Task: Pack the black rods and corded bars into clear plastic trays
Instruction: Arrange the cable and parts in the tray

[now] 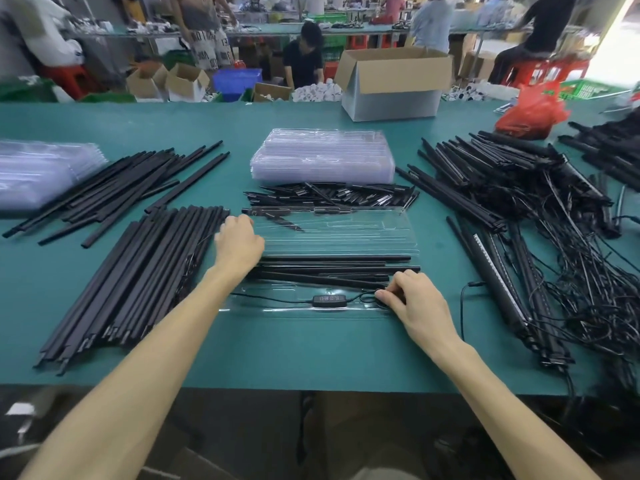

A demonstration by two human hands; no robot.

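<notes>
A clear tray (332,233) lies open, black rods (329,268) lengthwise in its near half, a cord (273,299) along its front.

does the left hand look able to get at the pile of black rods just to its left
Probably yes. The left hand sits at the clear tray's left edge, right beside the rod pile, with nothing between them. The right hand pinches the cord at the tray's other end.
</notes>
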